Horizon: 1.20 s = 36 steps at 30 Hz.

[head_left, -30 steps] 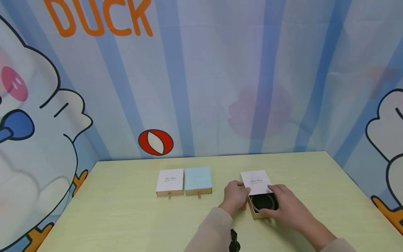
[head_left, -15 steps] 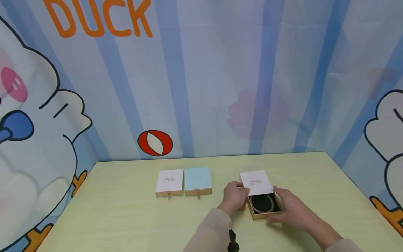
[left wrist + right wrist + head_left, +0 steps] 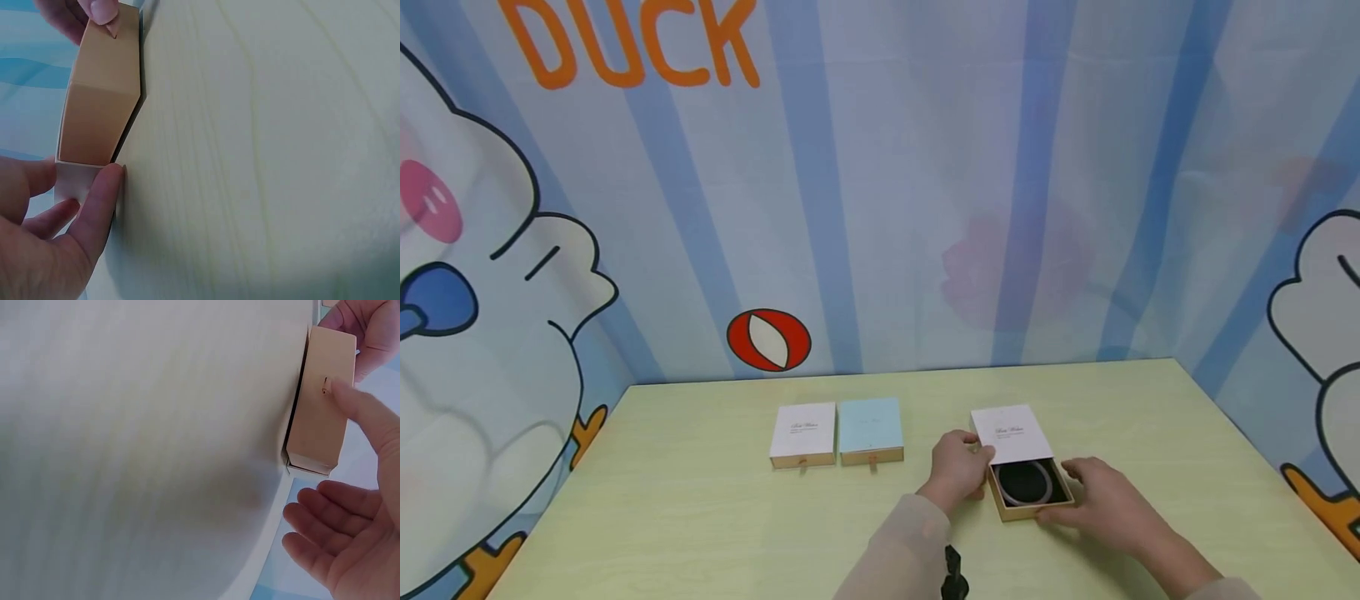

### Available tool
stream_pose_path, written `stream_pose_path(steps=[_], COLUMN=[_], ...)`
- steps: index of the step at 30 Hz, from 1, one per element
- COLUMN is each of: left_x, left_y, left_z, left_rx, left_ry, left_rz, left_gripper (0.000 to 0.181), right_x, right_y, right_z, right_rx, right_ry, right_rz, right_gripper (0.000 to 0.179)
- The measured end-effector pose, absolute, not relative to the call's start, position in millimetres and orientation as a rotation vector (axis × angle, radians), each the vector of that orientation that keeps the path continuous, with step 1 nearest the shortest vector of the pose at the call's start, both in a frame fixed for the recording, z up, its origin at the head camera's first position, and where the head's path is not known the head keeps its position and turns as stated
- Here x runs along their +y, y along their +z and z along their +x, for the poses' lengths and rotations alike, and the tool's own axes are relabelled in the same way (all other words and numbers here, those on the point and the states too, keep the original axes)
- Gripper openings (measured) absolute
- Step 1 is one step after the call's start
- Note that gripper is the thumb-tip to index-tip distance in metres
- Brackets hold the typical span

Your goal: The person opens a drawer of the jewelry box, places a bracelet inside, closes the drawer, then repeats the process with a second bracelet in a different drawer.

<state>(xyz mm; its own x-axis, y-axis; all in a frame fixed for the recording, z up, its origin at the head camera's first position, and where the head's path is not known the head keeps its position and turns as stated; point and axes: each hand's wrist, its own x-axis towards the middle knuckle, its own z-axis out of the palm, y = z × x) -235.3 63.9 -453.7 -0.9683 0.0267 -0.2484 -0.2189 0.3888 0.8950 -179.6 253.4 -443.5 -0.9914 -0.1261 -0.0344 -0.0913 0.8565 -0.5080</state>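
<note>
A drawer-style gift box stands at the right of the table in the head view. Its white printed sleeve (image 3: 1011, 435) covers the back part, and the tan drawer (image 3: 1022, 513) is partly pulled out towards me. Inside lies a round black pad (image 3: 1022, 481) with a pale bangle-like ring (image 3: 1049, 487) around it. My left hand (image 3: 958, 468) grips the sleeve's left side, thumb and fingers at its front corner. My right hand (image 3: 1108, 504) is at the drawer's front right corner, its thumb (image 3: 362, 406) touching the small pull tab (image 3: 326, 385). Its other fingers are spread below the box, apart from it.
A second white box (image 3: 803, 433) and a light blue box (image 3: 871, 429) stand side by side left of centre, each with a small front tab. A striped cartoon backdrop (image 3: 910, 167) rises behind the pale wooden table (image 3: 715, 500). A black object (image 3: 954, 575) shows beside my left sleeve.
My right hand's fingers have moved off the box's right side, outward to the right, uncovering the drawer's right part and the ring. The left hand keeps its grip on the sleeve.
</note>
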Motion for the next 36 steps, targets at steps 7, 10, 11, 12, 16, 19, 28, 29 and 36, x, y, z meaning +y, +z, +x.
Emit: stream_pose_path(steps=[7, 10, 11, 12, 16, 19, 28, 29, 36], left_x=[64.5, 64.4, 64.3, 64.1, 63.5, 63.3, 63.3, 63.3, 62.7], left_y=[-452.6, -452.7, -453.0, -453.3, -453.5, -453.7, -451.9, -452.2, -452.0], left_z=[-236.7, -237.4, -237.6, -237.8, -237.5, -237.3, -237.3, -237.3, -237.0], left_rx=[2.412, 2.404, 2.404, 2.402, 2.401, 2.404, 2.39, 2.389, 2.386], left_ry=[1.617, 1.624, 1.623, 1.625, 1.627, 1.62, 1.625, 1.627, 1.628], left_rz=[-0.173, -0.168, -0.166, -0.163, -0.16, -0.157, -0.156, -0.157, -0.158], left_gripper=[0.037, 0.037, 0.037, 0.037, 0.036, 0.036, 0.037, 0.037, 0.036], right_x=[250.3, 249.2, 249.0, 248.7, 247.9, 247.4, 244.8, 244.6, 243.5], right_y=[-446.7, -447.4, -447.4, -447.3, -446.4, -446.0, -443.1, -442.7, -441.4], right_z=[-177.9, -178.1, -178.3, -178.6, -179.4, -180.0, -181.5, -181.7, -182.9], right_rx=[2.915, 2.913, 2.914, 2.913, 2.92, 2.936, 2.945, 2.945, 2.959], right_ry=[-0.831, -0.82, -0.811, -0.802, -0.786, -0.781, -0.745, -0.745, -0.728], right_rz=[-0.043, -0.033, -0.03, -0.028, -0.039, -0.064, -0.065, -0.067, -0.091], right_gripper=[0.045, 0.041, 0.041, 0.041, 0.039, 0.037, 0.039, 0.039, 0.037])
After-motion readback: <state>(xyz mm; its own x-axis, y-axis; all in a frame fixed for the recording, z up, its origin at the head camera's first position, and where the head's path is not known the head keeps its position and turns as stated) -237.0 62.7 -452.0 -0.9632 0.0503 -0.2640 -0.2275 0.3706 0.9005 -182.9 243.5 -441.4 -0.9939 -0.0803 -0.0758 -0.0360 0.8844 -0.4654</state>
